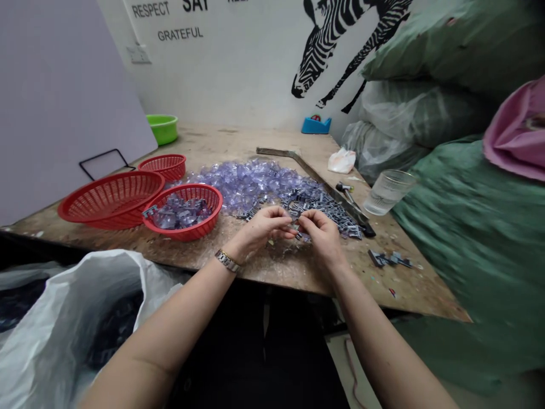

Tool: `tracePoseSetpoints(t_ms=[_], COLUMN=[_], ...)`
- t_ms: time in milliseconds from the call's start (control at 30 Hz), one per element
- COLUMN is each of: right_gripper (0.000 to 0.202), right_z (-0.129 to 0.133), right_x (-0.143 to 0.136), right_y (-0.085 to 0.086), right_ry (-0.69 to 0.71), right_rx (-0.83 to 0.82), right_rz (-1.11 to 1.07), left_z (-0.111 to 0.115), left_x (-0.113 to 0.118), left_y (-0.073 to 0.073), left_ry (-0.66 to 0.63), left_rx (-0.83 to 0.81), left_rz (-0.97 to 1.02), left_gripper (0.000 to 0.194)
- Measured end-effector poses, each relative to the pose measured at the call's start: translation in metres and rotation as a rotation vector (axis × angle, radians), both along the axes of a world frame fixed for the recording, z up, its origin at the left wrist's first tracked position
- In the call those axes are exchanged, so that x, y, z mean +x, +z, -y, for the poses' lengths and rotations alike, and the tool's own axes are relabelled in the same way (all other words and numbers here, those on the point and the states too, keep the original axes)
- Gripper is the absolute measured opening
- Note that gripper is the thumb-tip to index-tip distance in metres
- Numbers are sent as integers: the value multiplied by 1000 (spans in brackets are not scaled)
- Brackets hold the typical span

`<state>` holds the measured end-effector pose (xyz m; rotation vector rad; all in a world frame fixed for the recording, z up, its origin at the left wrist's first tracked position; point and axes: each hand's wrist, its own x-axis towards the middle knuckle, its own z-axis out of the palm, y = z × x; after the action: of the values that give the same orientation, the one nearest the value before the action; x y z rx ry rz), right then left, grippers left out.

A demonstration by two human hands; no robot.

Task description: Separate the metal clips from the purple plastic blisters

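Observation:
My left hand and my right hand meet above the near part of the table, fingertips pinched close together. Between them is some small part, mostly covered by the fingers; its kind cannot be made out. Just beyond my hands lies a spread of small dark grey plastic clips. Behind and to the left of these is a heap of clear, purple-tinted plastic pieces. A red basket to the left of my left hand holds clear pieces together with grey ones.
Two more red baskets, one large and one small, stand at left. A metal bar borders the pile's right side. A drinking glass and loose grey parts are at right. A white sack stands below left; green sacks crowd the right.

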<state>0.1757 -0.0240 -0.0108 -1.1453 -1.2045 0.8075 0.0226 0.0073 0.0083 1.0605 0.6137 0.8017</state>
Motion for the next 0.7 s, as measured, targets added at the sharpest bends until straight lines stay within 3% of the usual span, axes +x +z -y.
tracePoseSetpoints(t_ms=[233, 500, 700], right_gripper=[19, 17, 17], right_z=[-10, -19, -25], right_x=[2, 1, -1], right_y=[8, 20, 16], right_ry=[32, 24, 44], right_rx=[-17, -20, -38], right_rz=[-24, 12, 32], left_z=[-11, -25, -25], left_x=[6, 8, 6], left_y=[3, -6, -14], left_ry=[106, 220, 245], left_rx=[134, 11, -77], left_rz=[60, 105, 129], left_gripper=[27, 23, 24])
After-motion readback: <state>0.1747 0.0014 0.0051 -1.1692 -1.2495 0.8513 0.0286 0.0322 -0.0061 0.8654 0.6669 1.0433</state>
